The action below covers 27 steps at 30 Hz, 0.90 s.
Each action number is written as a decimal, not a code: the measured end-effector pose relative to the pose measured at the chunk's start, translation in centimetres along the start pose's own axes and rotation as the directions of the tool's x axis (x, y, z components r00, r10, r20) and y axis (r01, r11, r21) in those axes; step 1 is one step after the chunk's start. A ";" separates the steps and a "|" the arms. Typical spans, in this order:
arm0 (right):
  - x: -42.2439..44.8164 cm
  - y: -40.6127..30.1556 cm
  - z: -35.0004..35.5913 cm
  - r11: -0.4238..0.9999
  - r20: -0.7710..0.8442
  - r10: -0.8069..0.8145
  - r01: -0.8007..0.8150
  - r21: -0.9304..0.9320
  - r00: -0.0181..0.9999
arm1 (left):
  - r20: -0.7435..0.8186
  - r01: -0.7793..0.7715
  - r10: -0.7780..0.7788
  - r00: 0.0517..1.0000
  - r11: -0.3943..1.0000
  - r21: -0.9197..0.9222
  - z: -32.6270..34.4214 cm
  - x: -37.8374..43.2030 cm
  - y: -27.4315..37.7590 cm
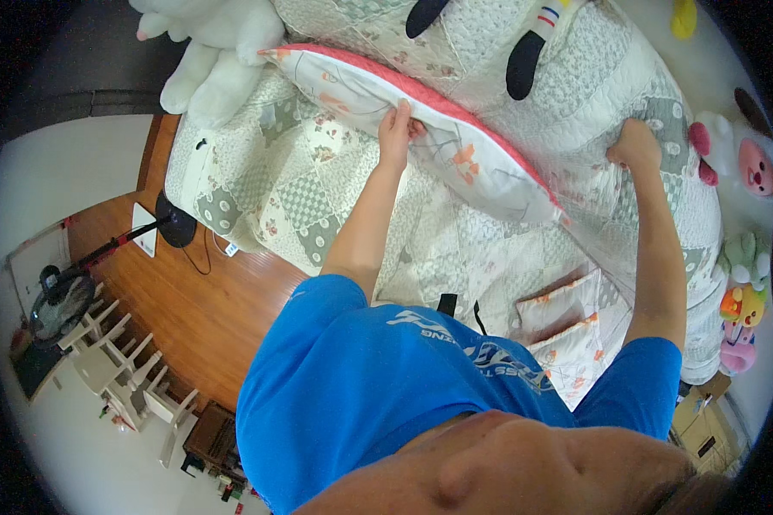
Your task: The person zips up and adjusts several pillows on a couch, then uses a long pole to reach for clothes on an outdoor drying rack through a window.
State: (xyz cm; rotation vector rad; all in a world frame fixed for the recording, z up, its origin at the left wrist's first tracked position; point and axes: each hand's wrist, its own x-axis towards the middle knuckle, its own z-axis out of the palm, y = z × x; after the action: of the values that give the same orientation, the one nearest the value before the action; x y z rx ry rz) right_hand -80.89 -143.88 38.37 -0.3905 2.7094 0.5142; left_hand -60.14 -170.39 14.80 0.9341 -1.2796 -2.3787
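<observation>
A white pillow [464, 154] with orange and grey prints and a coral-red edging stands tilted across the patchwork quilt [303, 199]. My left hand [397, 132] pinches its upper white edge near the middle, thumb on top. To the right of the pillow, my right hand [638, 145] is curled into a fist against the quilt; its fingertips are hidden, and I see nothing held in it. Folded white fabric [573, 380] with similar orange prints lies closer to my body, partly covered by my right sleeve.
A white plush toy [222, 71] sits at the upper left. More plush toys [744, 306] line the right side. Dark-tipped plush limbs [525, 67] lie beyond the pillow. On the wooden floor [232, 302] stand a fan [64, 302] and pale chairs [100, 360].
</observation>
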 end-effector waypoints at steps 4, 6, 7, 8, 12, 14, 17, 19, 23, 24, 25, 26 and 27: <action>-0.3 -0.6 -0.4 1.000 0.006 -0.008 0.008 -0.006 1.000 | -0.162 -0.341 0.386 0.908 0.908 0.245 -1.8 -4.4 -5.6; -0.1 0.2 0.0 1.000 0.052 0.020 -0.020 -0.010 0.998 | -0.218 -0.218 0.363 0.906 0.841 0.496 -0.7 -7.3 -6.7; 0.1 0.3 0.2 1.000 0.072 0.024 -0.023 -0.013 0.997 | -0.254 -0.144 0.362 0.897 0.782 0.606 0.1 -8.2 -6.4; 0.0 0.4 0.2 1.000 0.048 0.021 -0.021 -0.004 0.999 | -0.192 -0.219 0.409 0.892 0.764 0.607 1.3 -7.8 -6.0; 0.3 -0.2 0.1 0.999 0.067 0.004 -0.007 0.043 0.998 | -0.215 -0.133 0.396 0.893 0.688 0.713 7.8 -4.0 -1.2; 0.6 0.0 0.3 0.999 0.059 0.004 -0.006 0.044 0.998 | -0.407 0.130 0.177 0.896 0.772 0.623 10.9 -3.6 1.3; 0.7 0.5 1.3 1.000 -0.015 -0.018 0.018 0.018 1.000 | -0.280 -0.078 0.335 0.900 0.754 0.652 8.8 -4.9 -0.8; 1.2 0.2 1.1 1.000 -0.012 -0.023 0.023 -0.005 1.000 | -0.148 -0.240 0.433 0.889 0.718 0.653 5.3 -5.4 -3.1; -0.3 0.3 0.9 0.999 -0.045 -0.028 0.029 0.036 0.999 | 0.036 -0.334 0.431 0.902 0.640 0.692 -1.1 -9.8 -3.8; -0.1 0.7 1.1 0.997 -0.045 -0.036 0.039 0.067 0.998 | 0.048 -0.311 0.389 0.920 0.651 0.692 -3.5 -11.0 -4.4; 0.2 1.2 1.5 0.994 -0.043 -0.038 0.042 0.099 0.998 | 0.048 -0.262 0.340 0.939 0.620 0.740 -5.9 -12.3 -5.1; -0.2 0.7 0.8 0.998 -0.007 -0.019 0.020 0.068 1.000 | 0.036 -0.224 0.323 0.946 0.568 0.792 -9.4 -13.6 -6.8; -0.6 0.2 0.7 0.999 0.040 0.010 -0.011 0.037 0.999 | 0.015 -0.106 0.174 0.985 0.526 0.844 -11.5 -15.3 -6.7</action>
State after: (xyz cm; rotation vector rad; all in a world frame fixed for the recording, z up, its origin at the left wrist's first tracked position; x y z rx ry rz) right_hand -80.24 -143.28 38.11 -0.3524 2.6803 0.4687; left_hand -40.72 -165.92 10.97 1.0478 -2.4472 -1.4724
